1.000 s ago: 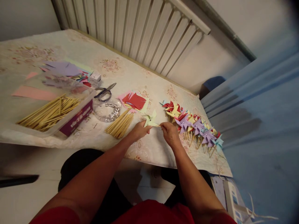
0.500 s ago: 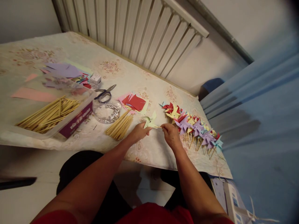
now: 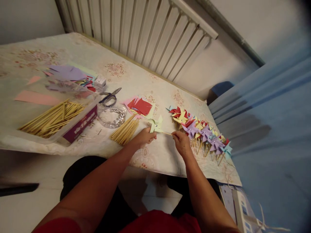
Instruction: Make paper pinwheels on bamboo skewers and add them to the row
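Note:
Between my hands is a pale green paper pinwheel (image 3: 158, 125) with a pin at its centre. My left hand (image 3: 146, 136) is closed on its lower left blade. My right hand (image 3: 181, 141) pinches the far end of its thin wooden stick (image 3: 167, 133), which runs rightward from behind the blades. A bundle of wooden sticks (image 3: 124, 131) lies just left of my left hand. Beyond it is a stack of coloured paper squares (image 3: 141, 107), red on top. Several finished pinwheels (image 3: 204, 132) in purple, yellow, red and blue lie in rows right of my right hand.
On the left stands a clear plastic box (image 3: 80, 124) of wooden sticks. Beside it are a round clear dish (image 3: 112, 117) of small metal pins and scissors (image 3: 110, 97). Purple paper (image 3: 65, 72) and a small white box (image 3: 100, 81) lie behind. A blue curtain (image 3: 269, 129) hangs at right.
My right hand has slid a little to the right along the stick, so more of the stick shows. The pinwheel's face has turned more toward me, showing its centre pin.

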`<state>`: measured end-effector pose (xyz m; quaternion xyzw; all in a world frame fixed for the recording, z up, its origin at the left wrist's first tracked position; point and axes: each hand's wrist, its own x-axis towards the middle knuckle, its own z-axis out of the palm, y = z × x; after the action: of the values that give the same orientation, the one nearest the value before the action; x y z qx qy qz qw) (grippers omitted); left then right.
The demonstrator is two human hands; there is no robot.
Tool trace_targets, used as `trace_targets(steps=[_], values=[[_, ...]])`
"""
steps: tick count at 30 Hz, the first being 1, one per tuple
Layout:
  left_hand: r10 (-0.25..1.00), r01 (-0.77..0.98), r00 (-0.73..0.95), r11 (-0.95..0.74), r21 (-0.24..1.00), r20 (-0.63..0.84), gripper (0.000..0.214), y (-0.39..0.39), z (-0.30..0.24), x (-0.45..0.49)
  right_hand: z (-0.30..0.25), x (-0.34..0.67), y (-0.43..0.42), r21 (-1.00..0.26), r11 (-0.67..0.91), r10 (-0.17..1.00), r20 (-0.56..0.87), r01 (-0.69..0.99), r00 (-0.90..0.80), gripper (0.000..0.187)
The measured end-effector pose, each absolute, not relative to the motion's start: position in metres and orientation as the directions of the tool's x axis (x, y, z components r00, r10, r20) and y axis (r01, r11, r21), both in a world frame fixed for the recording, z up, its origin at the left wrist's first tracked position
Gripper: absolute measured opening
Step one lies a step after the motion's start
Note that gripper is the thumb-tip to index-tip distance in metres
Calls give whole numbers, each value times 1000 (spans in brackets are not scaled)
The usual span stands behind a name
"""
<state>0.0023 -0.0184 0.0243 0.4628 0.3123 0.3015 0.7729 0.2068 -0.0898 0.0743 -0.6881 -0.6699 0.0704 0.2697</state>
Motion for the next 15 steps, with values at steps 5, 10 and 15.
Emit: trace_targets(steps=[5,10,15], values=[[739,-264,636,477,838,-220,14,-19,25,-1,65,213,-96,-699,-64,943,191,713,272,17],[725,-292,655,502,814,-212,12,-18,24,-2,55,206,-100,-867,-105,926,94,487,366,16],[703,-297,678,530,794,-215,12,-18,23,-2,46,196,-106,-937,-115,922,24,331,388,21]])
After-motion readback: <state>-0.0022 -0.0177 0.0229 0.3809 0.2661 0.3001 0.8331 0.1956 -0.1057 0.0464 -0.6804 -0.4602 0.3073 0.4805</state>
